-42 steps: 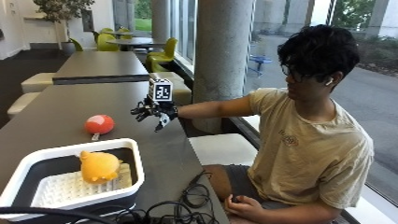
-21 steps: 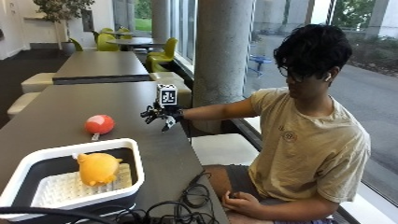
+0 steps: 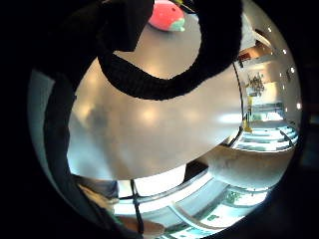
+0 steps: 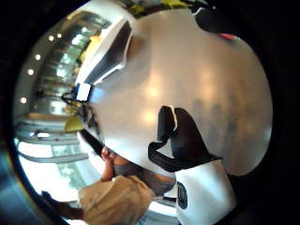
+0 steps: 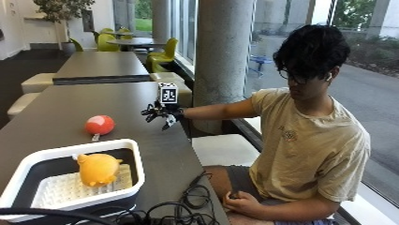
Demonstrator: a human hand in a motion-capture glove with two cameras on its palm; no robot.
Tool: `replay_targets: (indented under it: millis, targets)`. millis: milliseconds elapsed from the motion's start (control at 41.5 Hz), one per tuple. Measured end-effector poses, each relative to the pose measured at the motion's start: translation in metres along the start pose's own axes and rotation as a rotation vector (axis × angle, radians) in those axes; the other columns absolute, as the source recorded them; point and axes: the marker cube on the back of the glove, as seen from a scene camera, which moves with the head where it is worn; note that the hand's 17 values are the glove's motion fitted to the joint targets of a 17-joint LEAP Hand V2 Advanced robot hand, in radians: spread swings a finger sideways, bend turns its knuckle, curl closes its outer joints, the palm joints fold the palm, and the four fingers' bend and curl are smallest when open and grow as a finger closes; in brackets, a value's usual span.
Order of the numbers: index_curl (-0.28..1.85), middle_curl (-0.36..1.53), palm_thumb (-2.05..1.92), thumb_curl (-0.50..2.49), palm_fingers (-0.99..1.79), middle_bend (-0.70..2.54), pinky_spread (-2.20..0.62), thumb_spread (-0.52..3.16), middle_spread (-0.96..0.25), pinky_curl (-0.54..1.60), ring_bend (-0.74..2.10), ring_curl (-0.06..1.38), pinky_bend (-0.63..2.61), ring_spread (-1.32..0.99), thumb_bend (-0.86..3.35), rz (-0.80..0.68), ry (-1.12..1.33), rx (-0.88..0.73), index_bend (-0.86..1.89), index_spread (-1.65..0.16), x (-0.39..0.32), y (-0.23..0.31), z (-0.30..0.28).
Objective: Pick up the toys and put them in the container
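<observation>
Hands: gloved right hand hovers empty, fingers spread, above the desk; next, reach left to the red toy.

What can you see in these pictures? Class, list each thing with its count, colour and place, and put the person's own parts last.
Red toy: one, red, on the dark table beyond the container, apart from it.
Yellow toy: one, yellow-orange, inside the container on its white grid.
Container: one, white rim with dark inside, on the near end of the table.
Table: one, dark, long, running away from the camera.
Cables: a black tangle, on the table's near edge beside the container.
Right hand: one, black glove, in the air above the table, fingers spread, holding nothing.
Other hand: one, bare, resting in the lap.
</observation>
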Motion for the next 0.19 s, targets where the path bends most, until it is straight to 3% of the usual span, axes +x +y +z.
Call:
replay_targets:
  millis: [193]
  targets:
    - [0.48, 0.23, 0.21, 0.34, -0.04, 0.14, 0.04, 1.38, -0.03, 0.32, 0.26, 0.36, 0.88, -0.02, -0.01, 0.002, 0.032, -0.005, 0.28, -0.35, 0.0026, 0.0009, -0.0042]
